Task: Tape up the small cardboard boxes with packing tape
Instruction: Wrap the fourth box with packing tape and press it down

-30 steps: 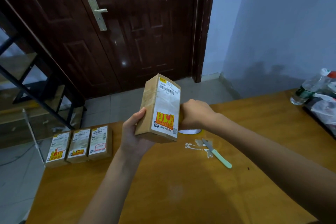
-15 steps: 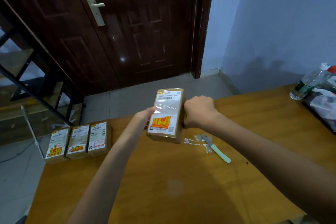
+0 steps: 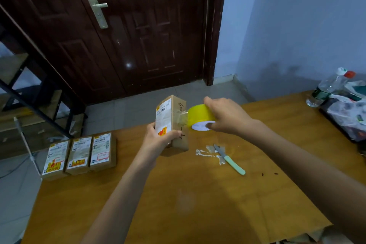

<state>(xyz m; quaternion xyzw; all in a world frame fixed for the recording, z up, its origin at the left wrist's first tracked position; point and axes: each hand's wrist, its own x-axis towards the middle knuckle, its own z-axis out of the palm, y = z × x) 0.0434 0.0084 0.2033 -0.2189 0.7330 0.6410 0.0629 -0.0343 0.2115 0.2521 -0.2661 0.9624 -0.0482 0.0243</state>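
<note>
My left hand (image 3: pixel 158 138) grips a small cardboard box (image 3: pixel 172 115) from below, holding it upright above the wooden table (image 3: pixel 198 204). Its white shipping label faces left and handwriting shows on its brown right side. My right hand (image 3: pixel 227 115) holds a yellow roll of packing tape (image 3: pixel 199 115) just right of the box. A short clear strip of tape runs from the roll onto the box's right side. Three more small labelled boxes (image 3: pixel 79 154) lie side by side at the table's left edge.
A small knife with a pale green handle (image 3: pixel 230 160) lies on the table beside scraps of tape (image 3: pixel 206 153). A plastic bottle (image 3: pixel 326 89) and a dark tray with plastic bags (image 3: pixel 348 117) sit at the far right. A dark door (image 3: pixel 138 25) stands beyond the table.
The box has turned so its brown side faces the roll. My right hand moved right, away from the box, and the yellow roll now shows with tape stretched to the box.
</note>
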